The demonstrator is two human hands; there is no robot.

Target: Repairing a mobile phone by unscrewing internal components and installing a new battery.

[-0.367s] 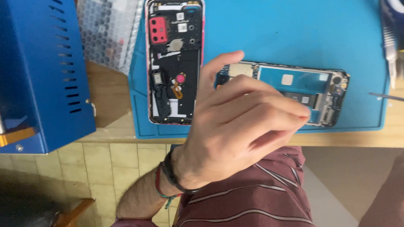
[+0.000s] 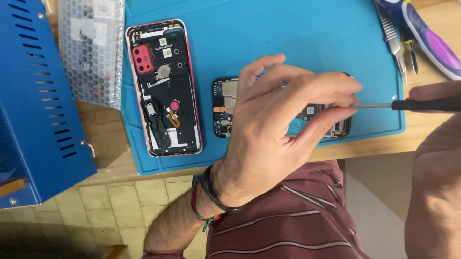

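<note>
Even, soft indoor light falls on my blue mat (image 2: 307, 24); shadows are faint. My right hand (image 2: 446, 170) at four o'clock is blurred (too near the lens), floor dim at seven o'clock.

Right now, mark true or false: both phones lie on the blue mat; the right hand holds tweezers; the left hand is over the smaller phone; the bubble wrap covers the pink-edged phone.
1. Both phones lie on the blue mat. True.
2. The right hand holds tweezers. False: it holds a screwdriver.
3. The left hand is over the smaller phone. True.
4. The bubble wrap covers the pink-edged phone. False: it lies beside it.
</note>
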